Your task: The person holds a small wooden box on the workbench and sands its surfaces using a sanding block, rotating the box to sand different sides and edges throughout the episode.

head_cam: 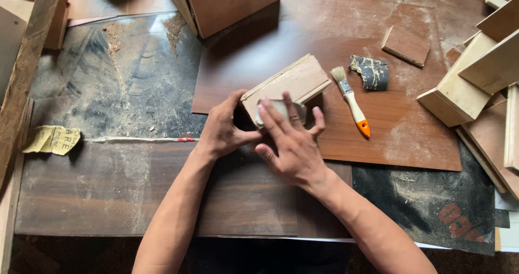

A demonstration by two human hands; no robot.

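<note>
A small wooden box (289, 84) is held near the middle of the workbench, above the near-left corner of a reddish-brown laminate sheet (378, 128). Its long axis runs from near-left to far-right, with the far-right end raised slightly and pointing toward the paintbrush (350, 101). The near-left end of the box is gripped by the left hand (223, 130), whose fingers are curled closed around that end, with the thumb on the near side. The right hand (292, 139) is laid against the near face of the box, fingers extended and nearly flat, pressing a pale folded piece, apparently sandpaper (278, 109), against the wood. The box thus lies just beyond both hands, touching each. The paintbrush, with a white handle and an orange tip, lies just right of the box, bristles pointing far. A dark scrap with yellow veining (370, 71) lies beside the bristles. A crumpled yellow paper label (51, 139) with dark print rests at the left on a dusty dark surface (119, 84). A black sheet with red lettering (448, 209) lies at the near right. Stacked pale wood offcuts (470, 84) occupy the right edge, and a larger wooden box (227, 3) stands at the far side.
</note>
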